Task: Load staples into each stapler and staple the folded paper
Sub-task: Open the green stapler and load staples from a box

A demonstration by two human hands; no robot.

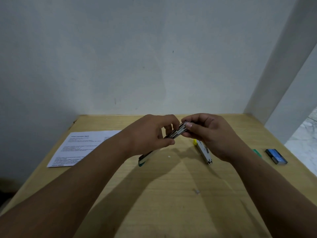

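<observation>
Both hands are raised just above the desk (171,194), meeting near its far middle. Left hand (151,134): fingers curled, thumb and fingertips pinching the lower end of a strip of staples (176,132). Right hand (209,134): fingers curled too, thumb and forefinger pinching the upper end of the same strip. The strip runs slantwise between them, silver, clear of the surface (whether it is one strip or several stacked, cannot tell).

Green stapler (145,158) lies on the desk under the left wrist, partly hidden by it, its green end toward the camera. Yellow stapler (203,152) lies under the right hand, opened out with its metal channel showing, yellow tip at the far end. The two are well apart.

Printed paper (77,148) lies flat on the left side of the desk, its right part hidden behind the left forearm. On the right side: a small green box (256,152) and, just beside it, a blue staple box (276,156). A small loose bit of staples (197,191) lies nearer the camera.

Desk is light wood grain. Plain pale wall (137,57) behind; a white upright (281,74) at the right.
</observation>
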